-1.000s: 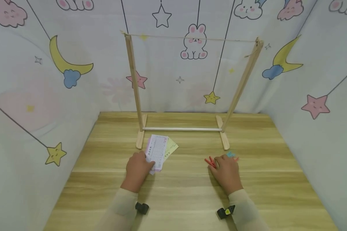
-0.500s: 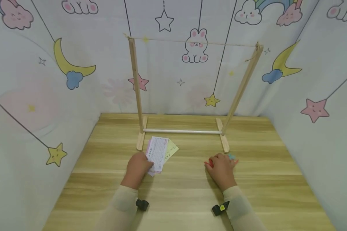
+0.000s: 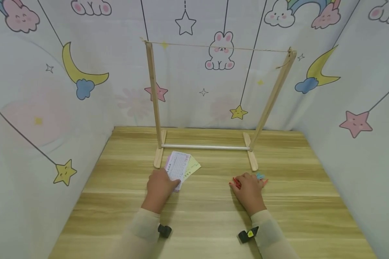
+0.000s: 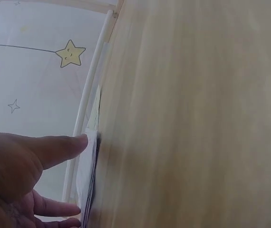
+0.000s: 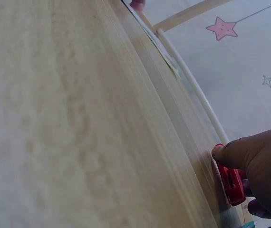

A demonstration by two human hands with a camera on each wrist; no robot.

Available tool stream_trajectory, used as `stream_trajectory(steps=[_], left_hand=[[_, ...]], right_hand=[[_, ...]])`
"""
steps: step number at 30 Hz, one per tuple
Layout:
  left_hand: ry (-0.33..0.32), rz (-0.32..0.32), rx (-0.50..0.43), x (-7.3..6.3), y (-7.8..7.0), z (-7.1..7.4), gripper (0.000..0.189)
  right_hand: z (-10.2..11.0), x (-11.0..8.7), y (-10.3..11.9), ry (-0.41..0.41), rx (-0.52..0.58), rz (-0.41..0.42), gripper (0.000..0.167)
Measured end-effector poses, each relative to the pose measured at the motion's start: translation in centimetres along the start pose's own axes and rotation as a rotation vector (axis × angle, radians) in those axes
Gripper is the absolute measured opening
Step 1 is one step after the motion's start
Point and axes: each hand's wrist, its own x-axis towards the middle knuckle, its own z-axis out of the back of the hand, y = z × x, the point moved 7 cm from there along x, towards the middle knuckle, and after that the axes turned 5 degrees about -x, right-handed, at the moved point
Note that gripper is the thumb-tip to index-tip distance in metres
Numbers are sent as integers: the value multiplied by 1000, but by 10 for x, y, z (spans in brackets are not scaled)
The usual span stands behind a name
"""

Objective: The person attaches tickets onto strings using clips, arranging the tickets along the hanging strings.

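A fanned stack of printed paper slips [image 3: 178,163], white on top with yellow and lilac edges showing, lies flat on the table. My left hand [image 3: 160,190] rests at its left and lower edge; in the left wrist view the thumb [image 4: 66,147] and fingertips touch the slips, spread apart. Over on the right, my right hand [image 3: 249,192] pinches a red clothespin [image 5: 231,183] between thumb and fingers, low at the tabletop. Blue [image 3: 260,176] and orange-red [image 3: 265,182] clothespins lie just beyond that hand, partly hidden by it.
Behind the hands stands a wooden frame: two posts [image 3: 153,97] on flat feet, a white crossbar [image 3: 204,146] near the table, and a thin string [image 3: 220,47] tied across the top. Cartoon-printed cloth walls [image 3: 188,108] enclose the table [image 3: 207,216] at back and sides.
My left hand has shifted slightly right, and the slips have turned a little beneath it. My right hand has moved slightly left, with its fingers now over the red clothespin.
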Motion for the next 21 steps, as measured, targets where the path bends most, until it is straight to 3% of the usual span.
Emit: stream_trajectory(steps=[5, 14, 21], left_hand=[[-50, 12, 29, 3, 0, -2, 77], [3, 69, 26, 13, 3, 0, 69], [27, 84, -2, 15, 7, -1, 76]], right_hand=[[1, 1, 4, -6, 10, 16, 31], [0, 3, 3, 8, 31, 8, 32], [-2, 1, 3, 18, 27, -5, 32]])
